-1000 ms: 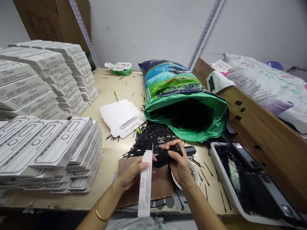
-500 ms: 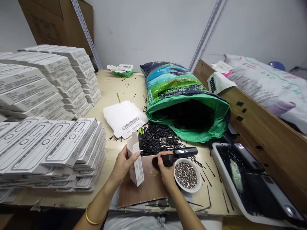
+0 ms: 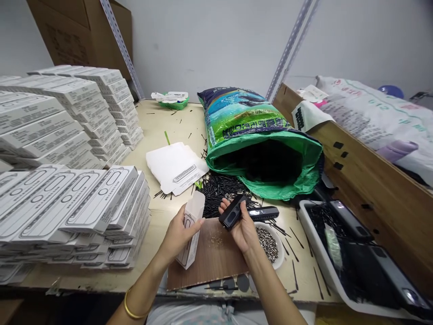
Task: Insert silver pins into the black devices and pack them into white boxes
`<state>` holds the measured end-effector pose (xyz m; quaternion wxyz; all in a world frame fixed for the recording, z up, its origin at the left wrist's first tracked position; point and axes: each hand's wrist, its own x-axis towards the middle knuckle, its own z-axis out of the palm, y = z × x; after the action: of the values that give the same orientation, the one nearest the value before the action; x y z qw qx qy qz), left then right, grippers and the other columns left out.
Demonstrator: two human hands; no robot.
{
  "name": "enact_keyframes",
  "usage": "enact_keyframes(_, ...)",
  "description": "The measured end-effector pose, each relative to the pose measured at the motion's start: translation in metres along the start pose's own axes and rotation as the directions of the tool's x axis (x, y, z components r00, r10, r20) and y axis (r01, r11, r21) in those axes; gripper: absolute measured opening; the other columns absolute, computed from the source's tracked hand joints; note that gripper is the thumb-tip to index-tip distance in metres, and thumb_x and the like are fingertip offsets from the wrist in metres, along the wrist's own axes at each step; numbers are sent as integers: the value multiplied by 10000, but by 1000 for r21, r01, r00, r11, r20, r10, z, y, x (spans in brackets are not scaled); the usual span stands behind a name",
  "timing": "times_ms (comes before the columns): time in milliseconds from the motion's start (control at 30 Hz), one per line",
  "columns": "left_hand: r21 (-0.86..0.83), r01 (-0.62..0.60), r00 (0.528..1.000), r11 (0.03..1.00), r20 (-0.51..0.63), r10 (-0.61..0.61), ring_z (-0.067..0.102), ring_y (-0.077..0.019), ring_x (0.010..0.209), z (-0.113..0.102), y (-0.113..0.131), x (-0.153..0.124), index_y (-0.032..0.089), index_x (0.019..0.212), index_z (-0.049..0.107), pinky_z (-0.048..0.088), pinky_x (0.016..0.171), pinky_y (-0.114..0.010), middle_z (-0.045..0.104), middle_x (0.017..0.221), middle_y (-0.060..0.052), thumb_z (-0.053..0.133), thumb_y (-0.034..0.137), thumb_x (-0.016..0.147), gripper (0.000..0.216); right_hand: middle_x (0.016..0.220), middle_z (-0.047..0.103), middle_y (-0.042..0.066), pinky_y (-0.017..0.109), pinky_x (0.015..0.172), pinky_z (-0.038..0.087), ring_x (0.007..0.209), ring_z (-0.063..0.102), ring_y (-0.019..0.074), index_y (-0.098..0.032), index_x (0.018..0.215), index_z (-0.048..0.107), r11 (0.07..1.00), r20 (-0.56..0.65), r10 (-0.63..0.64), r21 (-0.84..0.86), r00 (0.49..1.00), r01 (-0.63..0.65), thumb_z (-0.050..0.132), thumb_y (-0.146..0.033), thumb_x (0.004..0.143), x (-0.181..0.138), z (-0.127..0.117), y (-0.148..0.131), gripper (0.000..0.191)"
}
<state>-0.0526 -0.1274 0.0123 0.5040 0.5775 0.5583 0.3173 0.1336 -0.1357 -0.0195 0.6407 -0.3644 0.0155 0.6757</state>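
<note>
My left hand [image 3: 179,234] is closed round a small white carton [image 3: 190,230], held upright with its top flap open above a brown board [image 3: 209,262]. My right hand [image 3: 241,228] grips a black oblong device [image 3: 232,211] tilted toward the carton's mouth, a short way to its right. A white bowl of small metal pieces [image 3: 269,243] sits just right of my right hand, partly hidden by the wrist. A second black device [image 3: 265,212] lies on the table behind the bowl. Loose black sticks [image 3: 216,194] are heaped beyond my hands.
Stacks of white cartons [image 3: 67,207] fill the left side. Flat white carton blanks [image 3: 176,167] lie mid-table. A green and blue sack [image 3: 260,149] lies open behind the sticks. A white tray [image 3: 324,271] with black devices sits at the right, beside a wooden partition [image 3: 372,189].
My right hand has lifted the black device off the board and tilted it toward the carton. The carton in my left hand has stayed upright, with its flap open.
</note>
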Motion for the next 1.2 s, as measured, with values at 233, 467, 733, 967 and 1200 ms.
enact_keyframes(233, 64, 20, 1000, 998, 6, -20, 527, -264, 1148, 6, 3, 2, 137, 1298, 453, 385, 995, -373, 569, 1260, -122, 651, 462, 750, 667, 1096, 657, 121, 411, 938, 519, 961, 655, 192, -125, 941, 623, 998, 4, 5, 56, 1000, -6, 589, -423, 880, -4, 5, -4, 306)
enact_keyframes(467, 501, -92, 993, 861, -20, 117, 527, -296, 1104, 3, -4, 5, 154, 1315, 443, 392, 950, -424, 552, 1260, -125, 610, 368, 751, 626, 975, 663, 77, 322, 558, 529, 724, 657, 203, -180, 1106, 569, 799, 242, 114, -599, 964, 56, 618, -402, 838, -31, 1, -48, 352)
enact_keyframes(733, 361, -346, 897, 866, 399, 192, 494, -294, 1188, 26, 5, -16, 177, 1291, 513, 361, 1037, -424, 547, 1289, -112, 624, 169, 632, 668, 756, 581, 38, 272, 668, 394, 727, 516, 165, -178, 747, 522, -98, 595, -213, -802, 775, 589, 490, -436, 912, -21, 24, -32, 307)
enact_keyframes(967, 148, -113, 994, 983, 29, 110, 506, -239, 1194, 18, -6, -3, 219, 1352, 405, 368, 1035, -353, 519, 1325, -89, 650, 388, 774, 650, 816, 551, 95, 358, 845, 339, 883, 470, 227, -157, 699, 508, -336, 473, -288, -864, 833, 374, 538, -88, 790, 76, -9, -41, 118)
enact_keyframes(1200, 82, -107, 993, 991, -43, 111, 451, -221, 1264, 31, 4, 2, 206, 1353, 386, 328, 1076, -327, 472, 1379, -91, 724, 388, 716, 744, 798, 583, 80, 392, 830, 389, 836, 521, 218, -161, 691, 515, -251, 481, -295, -873, 826, 418, 546, -170, 793, 75, -32, -60, 106)
